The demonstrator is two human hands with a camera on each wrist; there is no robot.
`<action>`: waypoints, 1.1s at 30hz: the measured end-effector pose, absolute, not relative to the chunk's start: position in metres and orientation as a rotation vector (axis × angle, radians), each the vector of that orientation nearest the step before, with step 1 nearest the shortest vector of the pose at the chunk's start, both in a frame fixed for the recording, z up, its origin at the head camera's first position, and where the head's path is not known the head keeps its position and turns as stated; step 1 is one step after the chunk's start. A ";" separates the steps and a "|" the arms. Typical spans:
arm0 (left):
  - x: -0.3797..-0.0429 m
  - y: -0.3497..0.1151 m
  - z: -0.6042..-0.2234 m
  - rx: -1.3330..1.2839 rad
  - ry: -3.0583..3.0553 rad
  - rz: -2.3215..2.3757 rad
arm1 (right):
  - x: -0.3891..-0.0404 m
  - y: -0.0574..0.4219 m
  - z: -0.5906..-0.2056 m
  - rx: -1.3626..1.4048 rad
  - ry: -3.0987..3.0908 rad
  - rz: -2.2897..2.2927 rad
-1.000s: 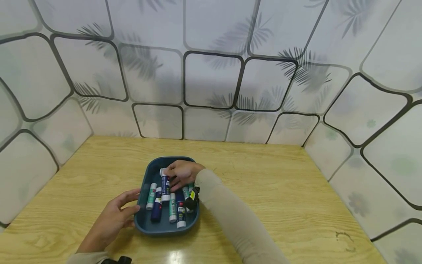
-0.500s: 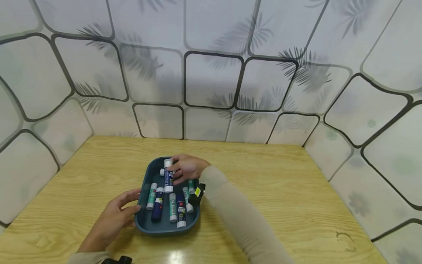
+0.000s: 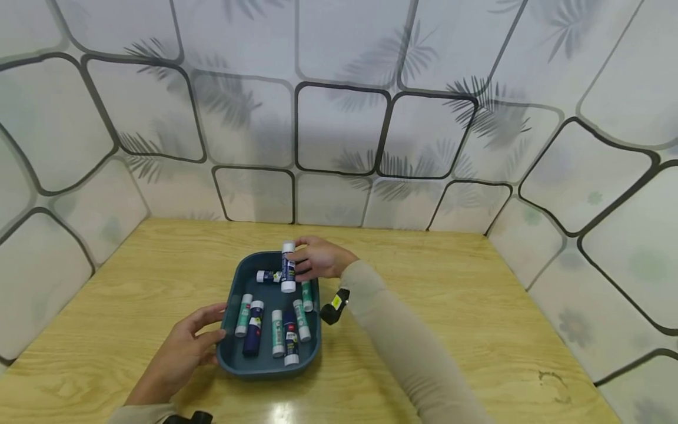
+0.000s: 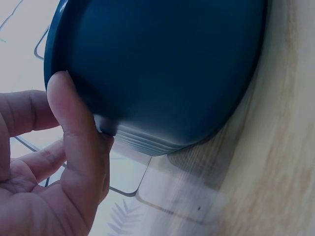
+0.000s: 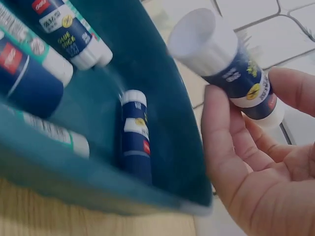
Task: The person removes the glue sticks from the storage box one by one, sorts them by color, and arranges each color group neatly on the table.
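A blue-and-white glue stick is pinched between the thumb and fingers of my right hand, just above the far right rim of a dark teal plastic bin. In the right wrist view, this glue stick is tilted, white end toward the camera. My left hand holds the bin's left side; in the left wrist view its thumb lies against the wall near the rim, with some fingertips hidden. Inside the bin lie several glue sticks, including a navy one, a green-and-white one and one lying crosswise.
The bin stands on a light wood-grain table. A wall covering with dark outlined shapes and leaves encloses the table at the back and both sides. A black wrist camera is near the bin's right rim.
My right hand has lifted the glue stick and carried it right and away toward the far right rim, uncovering the crosswise glue stick. My left hand and the bin stay in place.
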State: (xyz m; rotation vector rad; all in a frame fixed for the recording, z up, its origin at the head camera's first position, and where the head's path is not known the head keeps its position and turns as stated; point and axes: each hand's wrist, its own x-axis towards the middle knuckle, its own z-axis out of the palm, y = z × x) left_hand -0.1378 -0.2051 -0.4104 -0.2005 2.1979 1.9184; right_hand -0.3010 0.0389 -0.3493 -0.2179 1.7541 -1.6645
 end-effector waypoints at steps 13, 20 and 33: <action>-0.139 -0.206 -0.408 -0.203 2.199 1.902 | -0.311 0.080 -0.349 -0.175 1.811 -1.729; -0.142 -0.207 -0.406 -0.173 2.210 1.907 | -0.316 0.103 -0.350 -0.174 1.849 -1.738; -0.141 -0.205 -0.410 -0.206 2.191 1.900 | -0.317 0.140 -0.375 -0.083 1.941 -1.727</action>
